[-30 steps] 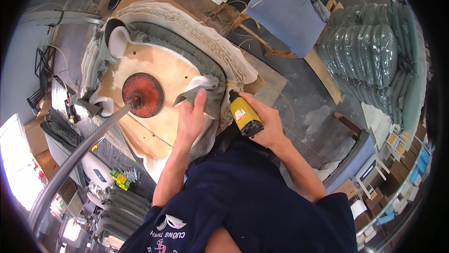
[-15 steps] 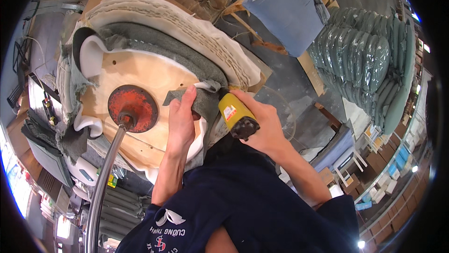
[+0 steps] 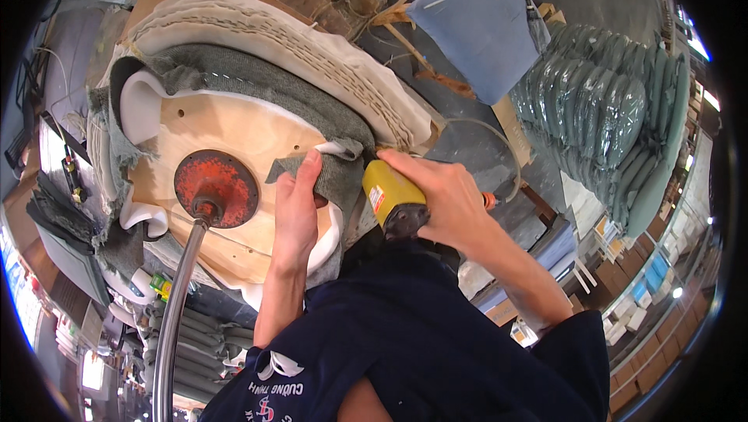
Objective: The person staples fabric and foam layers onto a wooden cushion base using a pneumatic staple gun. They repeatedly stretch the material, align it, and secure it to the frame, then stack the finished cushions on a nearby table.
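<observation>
My right hand [image 3: 456,200] is closed round a yellow staple gun [image 3: 395,192], whose nose points at the far right edge of a plywood seat board [image 3: 234,122]. Grey fabric [image 3: 280,95] over white padding wraps the board's rim, with a few staples in it along the far side. My left hand [image 3: 296,208] pinches a folded flap of this grey fabric [image 3: 335,173] at the right edge. The gun's nose is beside that fold; whether it touches is hidden. A round red press plate [image 3: 216,188] on a metal rod [image 3: 181,289] rests on the board.
Stacked cream fabric pieces [image 3: 304,32] lie beyond the board. A blue padded panel [image 3: 475,24] on a wooden frame stands at the far right, beside plastic-wrapped grey cushions [image 3: 600,110]. An air hose [image 3: 510,149] curves behind my right hand. Grey cushions [image 3: 202,348] are piled at lower left.
My right hand has tilted the staple gun and moved slightly right, bringing an orange hose fitting into view. My left hand keeps its pinch on the fabric. The whole view has shifted a little.
</observation>
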Available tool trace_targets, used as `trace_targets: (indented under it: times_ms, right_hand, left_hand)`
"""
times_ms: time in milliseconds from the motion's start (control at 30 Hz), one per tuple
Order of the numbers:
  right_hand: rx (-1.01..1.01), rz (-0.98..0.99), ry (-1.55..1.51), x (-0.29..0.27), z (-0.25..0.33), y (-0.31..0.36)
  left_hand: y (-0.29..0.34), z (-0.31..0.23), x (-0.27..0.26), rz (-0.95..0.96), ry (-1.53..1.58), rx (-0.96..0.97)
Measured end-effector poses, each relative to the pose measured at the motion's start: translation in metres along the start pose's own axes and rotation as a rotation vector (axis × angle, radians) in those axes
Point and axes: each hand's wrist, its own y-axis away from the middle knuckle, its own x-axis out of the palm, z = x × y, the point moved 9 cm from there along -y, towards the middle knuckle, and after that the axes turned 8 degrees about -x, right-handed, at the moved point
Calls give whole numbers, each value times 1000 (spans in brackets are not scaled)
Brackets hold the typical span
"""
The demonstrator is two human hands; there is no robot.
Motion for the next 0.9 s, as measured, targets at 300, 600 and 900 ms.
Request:
trace_targets:
  times_ms: [300,600,900]
  right_hand:
    - [158,-199,-288,20,5,14]
    - [150,-251,-345,22,0,2]
    - [93,-303,-302,21,11,9]
  left_hand:
    - [-14,-15,-1,-130,-159,-40]
    - [-50,-36,-1,-69,-333,-79]
    - [-64,-67,15,-12,-426,43]
